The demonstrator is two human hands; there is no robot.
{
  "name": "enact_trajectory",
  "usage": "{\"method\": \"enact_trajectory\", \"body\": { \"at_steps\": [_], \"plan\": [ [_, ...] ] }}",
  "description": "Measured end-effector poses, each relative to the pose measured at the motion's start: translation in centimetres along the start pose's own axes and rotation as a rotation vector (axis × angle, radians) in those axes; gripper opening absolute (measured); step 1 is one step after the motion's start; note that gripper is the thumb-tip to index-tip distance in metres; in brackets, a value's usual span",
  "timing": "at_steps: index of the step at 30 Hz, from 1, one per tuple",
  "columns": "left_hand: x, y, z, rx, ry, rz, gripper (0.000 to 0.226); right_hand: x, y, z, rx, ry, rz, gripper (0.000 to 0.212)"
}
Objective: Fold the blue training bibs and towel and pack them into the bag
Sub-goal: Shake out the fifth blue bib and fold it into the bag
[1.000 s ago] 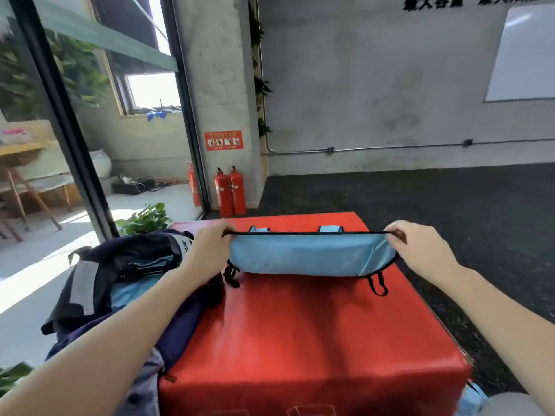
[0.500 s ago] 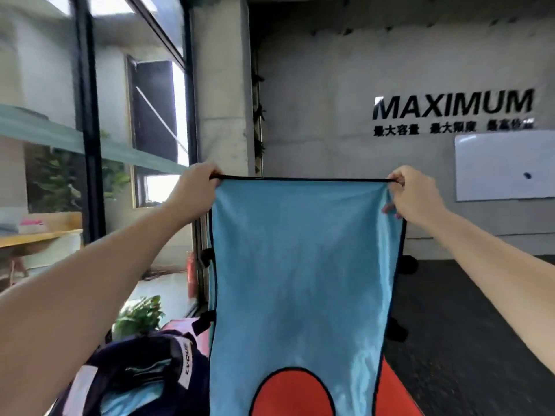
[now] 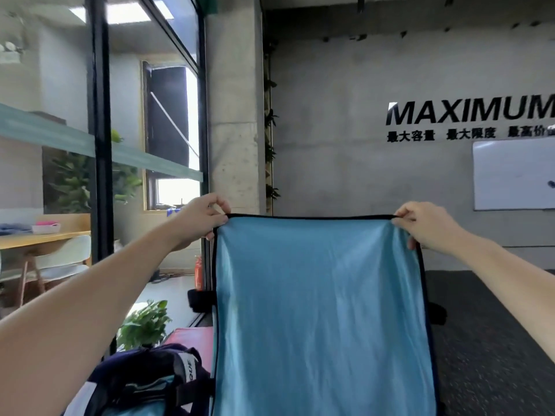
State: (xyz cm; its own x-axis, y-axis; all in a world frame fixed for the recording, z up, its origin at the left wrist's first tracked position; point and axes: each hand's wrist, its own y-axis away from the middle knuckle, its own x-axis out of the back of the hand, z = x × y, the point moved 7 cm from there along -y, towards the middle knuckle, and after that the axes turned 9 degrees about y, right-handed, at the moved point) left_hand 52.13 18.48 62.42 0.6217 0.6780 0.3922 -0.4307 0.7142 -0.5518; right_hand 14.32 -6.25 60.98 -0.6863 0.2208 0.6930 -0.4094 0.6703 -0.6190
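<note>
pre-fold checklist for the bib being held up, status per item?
1. Left hand pinches the top corner of the blue bib: ok.
2. Right hand pinches the other top corner: ok.
3. Top edge pulled straight between the hands: ok.
4. Bib hanging flat, no big twists: ok.
5. Bottom hem free of the red box: cannot tell, out of frame.
6. Bag open to receive it: cannot tell, only partly in view.
</note>
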Motion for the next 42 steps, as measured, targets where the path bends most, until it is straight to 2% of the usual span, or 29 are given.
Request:
{"method": "enact_trajectory", "body": {
  "at_steps": [5,8,10,12,16,21,24,27,33,36,39,42],
  "plan": [
    [-3.5,-1.9,-7.9,0.107,-0.292,-0.187,0.019,-8.9,-1.9,3.9,-0.115,-0.125,-0.253,0.008],
    [-5.2,-5.1,-9.9,0.077,-0.476,-0.120,0.017,-12.5,-4.8,5.5,-0.151,-0.099,-0.279,0.006],
    [-5.4,-8.1,-8.8,0.021,-0.528,0.010,0.018,-12.4,-8.0,5.5,-0.113,-0.022,-0.184,0.007],
    [-4.7,-11.2,-6.7,-0.014,-0.498,0.137,0.019,-10.4,-11.3,4.5,-0.046,0.073,-0.013,0.008],
    [-2.0,-15.6,-2.0,-0.100,-0.367,0.317,0.022,-5.0,-14.8,1.9,0.030,0.000,0.249,0.010],
    [-0.5,-15.4,0.6,-0.240,-0.363,0.399,0.015,-1.7,-14.0,0.3,0.123,-0.010,0.357,0.013],
    [-0.9,-12.0,-1.2,-0.213,-0.357,0.388,0.009,-2.9,-10.8,0.2,0.140,-0.042,0.272,0.007],
    [-2.9,-6.6,-5.1,-0.143,-0.362,0.318,0.007,-7.1,-5.8,1.5,0.132,-0.073,0.129,0.001],
    [-9.0,9.6,-17.4,0.129,-0.314,0.142,0.035,-17.8,9.0,6.0,0.106,0.014,-0.205,0.024],
    [-11.4,17.3,-21.8,0.187,-0.347,0.043,0.044,-21.7,16.0,8.7,0.070,0.092,-0.337,0.028],
    [-12.7,23.1,-25.0,0.276,-0.396,-0.078,0.039,-24.0,22.0,11.0,0.035,0.148,-0.466,0.022],
    [-13.4,26.2,-26.0,0.300,-0.428,-0.215,0.033,-24.2,25.8,12.1,0.017,0.139,-0.508,0.007]
  ]
}}
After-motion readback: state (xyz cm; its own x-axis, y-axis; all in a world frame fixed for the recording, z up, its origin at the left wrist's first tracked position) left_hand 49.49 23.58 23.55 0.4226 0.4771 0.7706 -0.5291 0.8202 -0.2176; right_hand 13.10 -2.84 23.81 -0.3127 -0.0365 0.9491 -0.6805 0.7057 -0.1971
